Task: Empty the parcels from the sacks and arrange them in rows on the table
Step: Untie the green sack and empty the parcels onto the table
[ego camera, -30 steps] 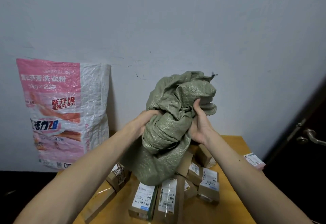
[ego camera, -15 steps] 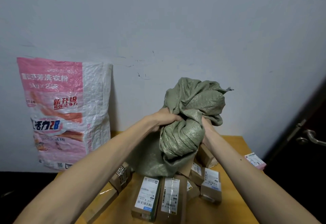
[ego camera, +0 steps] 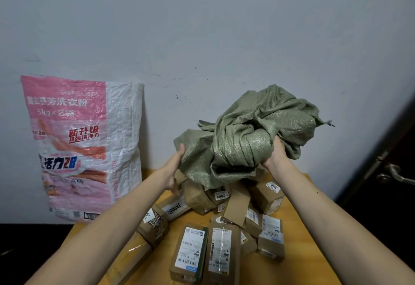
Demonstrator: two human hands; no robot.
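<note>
A crumpled green woven sack [ego camera: 251,141] is bunched up above the far part of the wooden table [ego camera: 298,235]. My left hand [ego camera: 176,161] grips its lower left fold. My right hand [ego camera: 277,153] holds the sack from below on its right side. Under and in front of the sack lie several brown cardboard parcels [ego camera: 221,253] with white labels, heaped loosely and overlapping. A pink and white woven sack [ego camera: 76,147] stands upright against the wall, left of the table.
The white wall [ego camera: 202,37] runs close behind the table. A dark door with a metal handle [ego camera: 395,174] is at the right. The floor on both sides of the table is dark.
The green sack moved right and away from me, bunched tighter. My left hand shifted from its top to its lower left edge. More parcels show under it.
</note>
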